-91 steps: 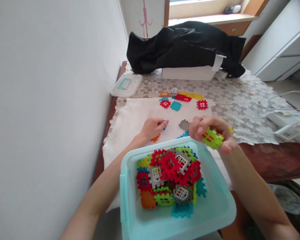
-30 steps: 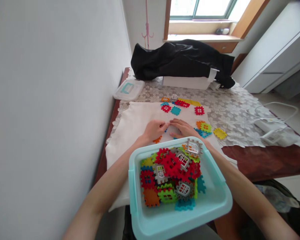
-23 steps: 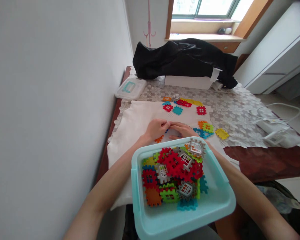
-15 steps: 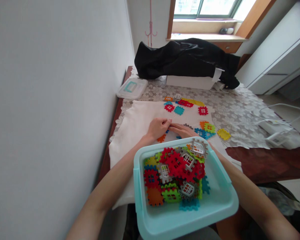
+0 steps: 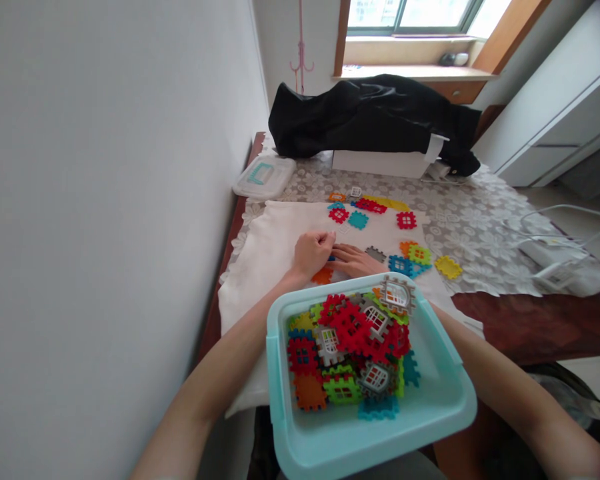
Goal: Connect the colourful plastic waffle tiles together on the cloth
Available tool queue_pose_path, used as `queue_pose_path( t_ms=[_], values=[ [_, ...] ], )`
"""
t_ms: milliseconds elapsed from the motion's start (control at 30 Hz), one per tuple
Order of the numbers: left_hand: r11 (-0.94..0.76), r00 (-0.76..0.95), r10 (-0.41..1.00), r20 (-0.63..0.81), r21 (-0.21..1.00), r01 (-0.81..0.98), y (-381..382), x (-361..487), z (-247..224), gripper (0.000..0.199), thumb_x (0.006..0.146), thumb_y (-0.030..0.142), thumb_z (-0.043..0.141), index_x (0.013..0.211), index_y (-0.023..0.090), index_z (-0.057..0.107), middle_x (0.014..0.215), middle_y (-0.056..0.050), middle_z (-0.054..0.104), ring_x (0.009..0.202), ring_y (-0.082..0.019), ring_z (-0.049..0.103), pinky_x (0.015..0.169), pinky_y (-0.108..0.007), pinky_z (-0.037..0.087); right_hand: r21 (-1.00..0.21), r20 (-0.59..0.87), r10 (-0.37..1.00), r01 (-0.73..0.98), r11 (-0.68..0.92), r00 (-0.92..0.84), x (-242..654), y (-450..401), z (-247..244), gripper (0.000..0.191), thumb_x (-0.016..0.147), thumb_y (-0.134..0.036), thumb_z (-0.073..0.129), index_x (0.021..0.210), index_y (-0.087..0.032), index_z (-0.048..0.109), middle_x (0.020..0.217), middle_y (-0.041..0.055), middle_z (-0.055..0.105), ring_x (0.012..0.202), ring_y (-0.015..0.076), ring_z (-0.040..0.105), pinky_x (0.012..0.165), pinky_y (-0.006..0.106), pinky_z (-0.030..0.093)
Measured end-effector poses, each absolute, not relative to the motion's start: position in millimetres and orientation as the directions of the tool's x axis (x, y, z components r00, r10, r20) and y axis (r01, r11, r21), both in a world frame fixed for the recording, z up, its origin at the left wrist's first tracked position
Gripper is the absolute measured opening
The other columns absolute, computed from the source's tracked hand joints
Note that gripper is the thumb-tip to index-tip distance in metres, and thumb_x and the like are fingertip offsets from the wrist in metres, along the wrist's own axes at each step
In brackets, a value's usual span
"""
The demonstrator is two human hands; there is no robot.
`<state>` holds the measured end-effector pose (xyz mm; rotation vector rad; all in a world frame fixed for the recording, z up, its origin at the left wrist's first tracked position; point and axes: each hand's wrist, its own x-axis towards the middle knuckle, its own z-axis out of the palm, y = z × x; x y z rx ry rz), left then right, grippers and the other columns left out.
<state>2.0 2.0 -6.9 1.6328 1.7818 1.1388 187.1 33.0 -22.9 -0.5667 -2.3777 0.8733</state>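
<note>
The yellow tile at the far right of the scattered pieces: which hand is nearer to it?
Right. The right hand is left of the yellow tile, with a blue tile between; the left hand is farther left.

The tub is presenting as moulded plastic, smooth, with a satin sheen. Inside the tub, the toothed pieces are reading as rigid plastic, largely matt. Just beyond the tub, a cloth is lying matt and soft-looking, wrinkling lightly along its border. Farther beyond the tub, a tablecloth is showing a lace-like, patterned textile surface. Beyond and left of the tub, a lid is looking like smooth, translucent plastic. Well beyond the tub, a cover is reflecting glossy highlights along its folds; whether leather or coated fabric is not showing. Right of the tub, the table edge is resembling polished wood.
</note>
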Motion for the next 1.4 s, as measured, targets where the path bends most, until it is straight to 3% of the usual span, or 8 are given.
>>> queue_pose_path(
  t_ms=[133,267,433,600,700,1000,1267,1400],
  values=[
    [-0.062,-0.168,0.968,0.186,0.828,0.558,2,1,-6,0.052,0.098,0.051,0.051,0.057,0.020,0.042,0.056,0.002,0.040,0.059,-0.013,0.036,0.058,-0.032,0.022,-0.486,0.236,0.378,0.228,0.843,-0.895,193,42,-32,0.047,0.094,-0.057,0.071,0.133,-0.031,0.074,0.154,0.0080,0.063,0.149,0.0341,0.053,0.129,0.055,0.041],
    [-0.079,-0.159,0.967,0.197,0.831,0.551,4,-1,-10,0.053,0.097,0.053,0.051,0.057,0.021,0.039,0.056,0.002,0.036,0.059,-0.013,0.034,0.058,-0.032,0.022,-0.355,0.253,0.448,0.348,0.868,-0.858,199,45,-34,0.040,0.101,-0.047,0.062,0.134,-0.027,0.074,0.154,0.0101,0.062,0.151,0.0328,0.050,0.126,0.055,0.043],
    [-0.105,-0.135,0.966,0.221,0.811,0.575,6,-2,-14,0.057,0.097,0.058,0.052,0.057,0.021,0.034,0.058,0.002,0.029,0.058,-0.012,0.031,0.058,-0.032,0.020,-0.364,0.272,0.551,0.446,0.818,-0.789,214,54,-26,0.034,0.103,-0.040,0.057,0.126,-0.026,0.078,0.155,0.0113,0.062,0.145,0.0286,0.058,0.124,0.051,0.046],
    [-0.114,-0.115,0.969,0.218,0.809,0.577,4,-1,-13,0.057,0.098,0.057,0.052,0.057,0.020,0.036,0.057,0.003,0.029,0.057,-0.011,0.031,0.057,-0.032,0.020,-0.305,0.028,0.546,0.513,0.802,-0.837,232,52,-28,0.081,0.095,-0.052,0.069,0.168,-0.035,0.040,0.178,0.0068,0.030,0.166,0.0378,0.023,0.133,0.069,0.021],
    [-0.109,-0.104,0.974,0.204,0.812,0.573,3,0,-11,0.057,0.098,0.057,0.051,0.057,0.020,0.036,0.056,0.002,0.030,0.058,-0.012,0.031,0.057,-0.032,0.020,-0.238,-0.050,0.582,0.576,0.782,-0.811,234,46,-33,0.086,0.095,-0.050,0.067,0.172,-0.039,0.029,0.181,0.0042,0.017,0.168,0.0404,0.013,0.132,0.073,0.015],
    [-0.135,-0.064,0.976,0.208,0.810,0.570,4,-1,-13,0.053,0.097,0.055,0.052,0.058,0.019,0.043,0.057,0.002,0.035,0.059,-0.012,0.032,0.058,-0.031,0.022,-0.294,0.147,0.611,0.556,0.778,-0.778,212,44,-29,0.069,0.102,-0.056,0.058,0.163,-0.023,0.050,0.168,0.0140,0.047,0.157,0.0342,0.042,0.132,0.057,0.032],
    [-0.118,-0.062,0.981,0.186,0.812,0.571,4,0,-10,0.055,0.097,0.053,0.053,0.056,0.020,0.043,0.055,0.001,0.034,0.058,-0.013,0.032,0.059,-0.033,0.021,-0.392,-0.121,0.561,0.559,0.731,-0.819,254,58,-8,0.084,0.094,-0.058,0.070,0.169,-0.038,0.037,0.179,0.0038,0.026,0.168,0.0348,0.017,0.135,0.069,0.010],
    [-0.101,-0.067,0.983,0.170,0.815,0.571,3,0,-9,0.056,0.099,0.053,0.054,0.054,0.020,0.044,0.053,0.001,0.036,0.059,-0.014,0.035,0.060,-0.034,0.022,-0.403,-0.007,0.639,0.587,0.702,-0.769,266,62,1,0.076,0.094,-0.065,0.067,0.161,-0.031,0.053,0.169,0.0095,0.047,0.158,0.0339,0.041,0.132,0.059,0.033]
  ],
)
